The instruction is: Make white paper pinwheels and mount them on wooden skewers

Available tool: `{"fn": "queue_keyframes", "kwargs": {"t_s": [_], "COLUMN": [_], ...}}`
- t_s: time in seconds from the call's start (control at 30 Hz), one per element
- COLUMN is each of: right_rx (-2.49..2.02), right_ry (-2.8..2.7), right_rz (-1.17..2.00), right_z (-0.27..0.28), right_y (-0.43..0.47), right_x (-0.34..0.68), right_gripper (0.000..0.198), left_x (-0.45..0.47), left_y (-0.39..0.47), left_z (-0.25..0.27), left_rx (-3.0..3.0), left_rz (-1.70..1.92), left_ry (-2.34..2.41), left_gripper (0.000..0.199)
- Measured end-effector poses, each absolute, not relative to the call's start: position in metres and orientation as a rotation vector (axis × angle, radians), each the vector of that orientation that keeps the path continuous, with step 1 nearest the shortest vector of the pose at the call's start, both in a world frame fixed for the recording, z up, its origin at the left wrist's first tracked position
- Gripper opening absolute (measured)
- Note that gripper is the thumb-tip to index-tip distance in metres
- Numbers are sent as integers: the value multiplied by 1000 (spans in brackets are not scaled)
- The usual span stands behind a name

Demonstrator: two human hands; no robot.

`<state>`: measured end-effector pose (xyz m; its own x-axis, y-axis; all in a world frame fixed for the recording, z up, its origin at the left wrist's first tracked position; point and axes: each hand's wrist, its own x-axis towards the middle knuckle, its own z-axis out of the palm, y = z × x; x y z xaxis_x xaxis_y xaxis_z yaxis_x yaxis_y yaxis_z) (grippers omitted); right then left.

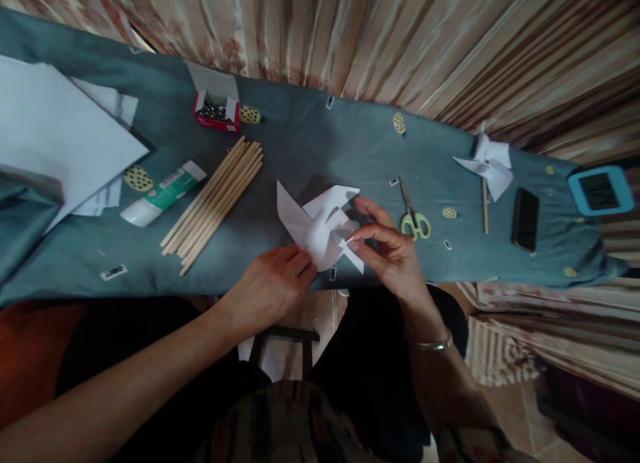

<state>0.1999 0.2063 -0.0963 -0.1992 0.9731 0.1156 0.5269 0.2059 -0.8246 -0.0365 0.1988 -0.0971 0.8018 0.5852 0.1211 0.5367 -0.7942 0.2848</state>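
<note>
A white paper pinwheel (320, 233), its blades partly curled inward, is held over the near edge of the table. My left hand (280, 276) grips its lower left edge with the fingers closed. My right hand (387, 243) pinches a folded paper tip near the pinwheel's centre between thumb and finger. Whether a pin is at the centre, I cannot tell. Just right of my right hand lie scissors (414, 220) with green handles. To the left, a bundle of wooden sticks (215, 203) lies slantwise on the cloth.
On the blue-green tablecloth (350, 143) are a glue tube (165, 193), an opened red box (217, 113) of small metal pieces and white paper sheets (65, 130). Farther right are a pinwheel on a stick (489, 163), a phone (525, 218) and a blue digital clock (600, 190). Curtains (400, 36) hang behind.
</note>
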Motion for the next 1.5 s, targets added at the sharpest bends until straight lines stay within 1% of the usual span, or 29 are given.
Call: {"fn": "queue_keyframes", "kwargs": {"t_s": [0.27,0.4,0.6,0.8,1.17,1.5], "right_rx": [-1387,-1431,-1438,-1445,-1475,-1520], "right_ry": [-1801,-1861,-1974,-2009,-2045,-2036], "right_rz": [787,653,425,313,194,204], "right_z": [-106,-110,-111,-115,-121,-123], "right_y": [209,207,207,207,207,207], "right_x": [188,184,179,175,165,162], "right_gripper": [3,4,3,3,7,7], "left_x": [-36,-35,-36,-36,-35,-35], "left_y": [197,197,197,198,197,198], "left_z": [-101,-100,-99,-100,-99,-97], "left_rx": [2752,2741,2728,2708,2704,2702], "left_rz": [387,387,308,272,292,269], "left_ry": [861,855,860,856,859,868], "left_gripper": [7,4,6,5,4,4]}}
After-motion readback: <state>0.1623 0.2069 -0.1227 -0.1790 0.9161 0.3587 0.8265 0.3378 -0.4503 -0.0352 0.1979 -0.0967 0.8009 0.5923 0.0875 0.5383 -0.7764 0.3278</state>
